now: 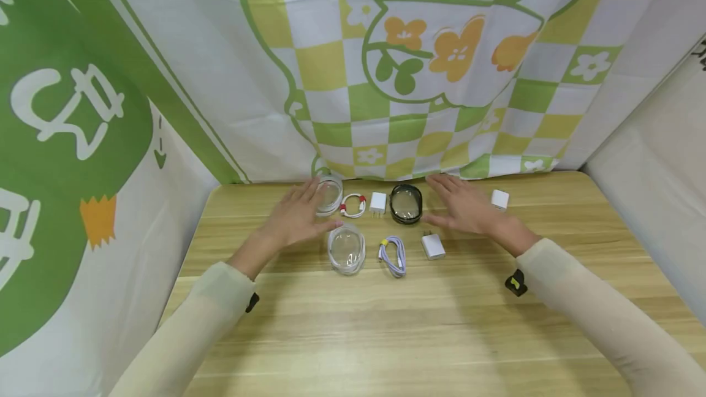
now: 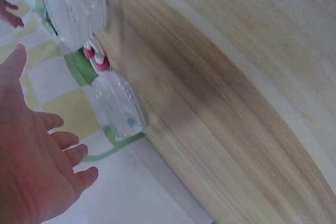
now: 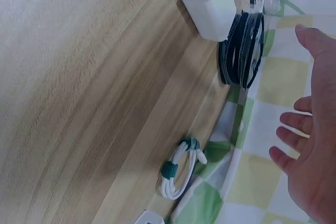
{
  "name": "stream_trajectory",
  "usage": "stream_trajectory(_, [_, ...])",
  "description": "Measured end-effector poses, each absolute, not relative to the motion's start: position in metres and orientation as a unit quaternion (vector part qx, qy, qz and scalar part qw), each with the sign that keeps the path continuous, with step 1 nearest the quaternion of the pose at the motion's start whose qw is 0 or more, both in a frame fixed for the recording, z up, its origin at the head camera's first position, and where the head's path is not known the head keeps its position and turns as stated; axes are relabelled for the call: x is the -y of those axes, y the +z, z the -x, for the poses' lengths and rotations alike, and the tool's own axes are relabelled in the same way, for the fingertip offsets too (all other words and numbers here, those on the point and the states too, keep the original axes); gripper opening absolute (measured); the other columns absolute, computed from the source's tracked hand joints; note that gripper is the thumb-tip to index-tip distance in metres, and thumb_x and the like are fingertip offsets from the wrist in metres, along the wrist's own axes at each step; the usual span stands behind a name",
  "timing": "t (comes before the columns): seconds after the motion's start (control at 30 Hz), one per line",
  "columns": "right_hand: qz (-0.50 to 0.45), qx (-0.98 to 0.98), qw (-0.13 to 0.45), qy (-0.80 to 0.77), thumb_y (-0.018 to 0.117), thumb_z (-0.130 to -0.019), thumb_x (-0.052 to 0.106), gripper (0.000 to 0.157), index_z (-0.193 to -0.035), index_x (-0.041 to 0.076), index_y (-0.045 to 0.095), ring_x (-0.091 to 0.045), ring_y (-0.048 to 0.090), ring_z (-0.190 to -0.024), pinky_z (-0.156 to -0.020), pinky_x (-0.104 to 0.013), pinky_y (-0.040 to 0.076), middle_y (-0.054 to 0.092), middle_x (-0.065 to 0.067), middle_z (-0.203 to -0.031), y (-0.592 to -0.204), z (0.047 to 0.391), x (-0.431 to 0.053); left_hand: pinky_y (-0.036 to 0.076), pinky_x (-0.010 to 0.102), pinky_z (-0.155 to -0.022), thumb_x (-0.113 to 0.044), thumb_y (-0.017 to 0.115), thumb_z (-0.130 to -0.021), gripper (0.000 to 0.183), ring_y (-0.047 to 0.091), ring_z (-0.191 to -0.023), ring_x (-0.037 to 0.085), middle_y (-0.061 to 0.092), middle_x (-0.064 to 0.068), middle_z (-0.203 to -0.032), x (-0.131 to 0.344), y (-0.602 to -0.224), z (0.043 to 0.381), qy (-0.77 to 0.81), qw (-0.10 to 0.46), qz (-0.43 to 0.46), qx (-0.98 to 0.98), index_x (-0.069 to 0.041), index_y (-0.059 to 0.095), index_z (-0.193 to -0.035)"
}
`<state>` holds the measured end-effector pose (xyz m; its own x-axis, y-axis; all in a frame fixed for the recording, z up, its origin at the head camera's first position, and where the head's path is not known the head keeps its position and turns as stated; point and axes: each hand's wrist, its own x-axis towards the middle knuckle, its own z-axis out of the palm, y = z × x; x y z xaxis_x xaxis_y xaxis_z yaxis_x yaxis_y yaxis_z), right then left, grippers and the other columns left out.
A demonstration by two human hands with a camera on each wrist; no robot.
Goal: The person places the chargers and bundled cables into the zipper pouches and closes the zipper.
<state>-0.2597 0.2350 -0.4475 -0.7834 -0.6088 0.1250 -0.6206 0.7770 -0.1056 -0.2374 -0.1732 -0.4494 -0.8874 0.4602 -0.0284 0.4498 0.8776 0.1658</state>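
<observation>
My left hand (image 1: 292, 216) is held over the table with its fingers spread, nearest to a clear-wrapped coiled cable (image 1: 329, 195) at the back. Its thumb reaches above a second clear-wrapped coil (image 1: 346, 249). Fingers extended, my right hand (image 1: 466, 204) hovers just right of a black coiled cable (image 1: 406, 204). Neither hand holds anything. Between the hands lie a white cable with red ties (image 1: 353, 205) and a white charger (image 1: 377, 202). A white cable with green ties (image 3: 178, 174) shows in the right wrist view, but the right hand hides it from the head view.
A lilac cable with a yellow tie (image 1: 394, 256) and another white charger (image 1: 432, 246) lie in the front row. A third charger (image 1: 500, 199) sits at the back right. Patterned cloth (image 1: 364, 109) hangs along the table's (image 1: 353, 336) back edge.
</observation>
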Motion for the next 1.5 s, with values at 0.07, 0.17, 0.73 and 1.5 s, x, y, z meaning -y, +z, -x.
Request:
stream_trajectory(0.07, [-0.338, 0.938, 0.039, 0.068, 0.071, -0.096, 0.059, 0.096, -0.16, -0.004, 0.038, -0.049, 0.041, -0.148, -0.123, -0.063, 0.034, 0.042, -0.027, -0.162, -0.447, 0.258, -0.233, 0.018, 0.06, -0.13, -0.078, 0.044, -0.099, 0.103, 0.014, -0.162, 0.04, 0.009, 0.019, -0.176, 0.17, -0.45, 0.235, 0.074, 0.035, -0.247, -0.966, -0.007, 0.02, -0.169])
stream_trajectory(0.17, [-0.361, 0.929, 0.043, 0.068, 0.07, -0.095, 0.059, 0.095, -0.159, -0.005, 0.04, -0.047, 0.044, -0.147, -0.12, -0.062, 0.038, 0.045, -0.027, -0.16, -0.447, 0.255, -0.229, 0.018, 0.059, -0.131, -0.078, 0.044, -0.1, 0.103, 0.016, -0.163, 0.038, 0.013, 0.02, -0.176, 0.165, -0.452, 0.231, 0.071, 0.033, -0.262, -0.962, -0.007, 0.019, -0.17])
stream_trajectory(0.73, [-0.481, 0.87, 0.02, 0.101, 0.076, -0.094, 0.049, 0.086, -0.153, -0.007, 0.047, -0.047, 0.053, -0.139, -0.118, -0.06, 0.042, 0.053, -0.028, -0.153, -0.452, 0.236, -0.206, 0.024, 0.056, -0.129, -0.076, 0.049, -0.099, 0.106, 0.018, -0.162, 0.037, 0.018, 0.025, -0.173, 0.136, -0.455, 0.197, 0.09, 0.053, -0.274, -0.956, 0.004, 0.025, -0.165])
stream_trajectory(1.5, [-0.519, 0.851, -0.024, 0.081, 0.075, -0.089, 0.066, 0.102, -0.153, -0.008, 0.047, -0.042, 0.054, -0.14, -0.118, -0.052, 0.045, 0.052, -0.027, -0.155, -0.472, 0.217, -0.181, 0.032, 0.049, -0.126, -0.065, 0.079, -0.087, 0.118, 0.022, -0.161, 0.038, 0.02, 0.027, -0.172, 0.124, -0.474, 0.176, 0.106, 0.058, -0.275, -0.954, 0.008, 0.026, -0.163])
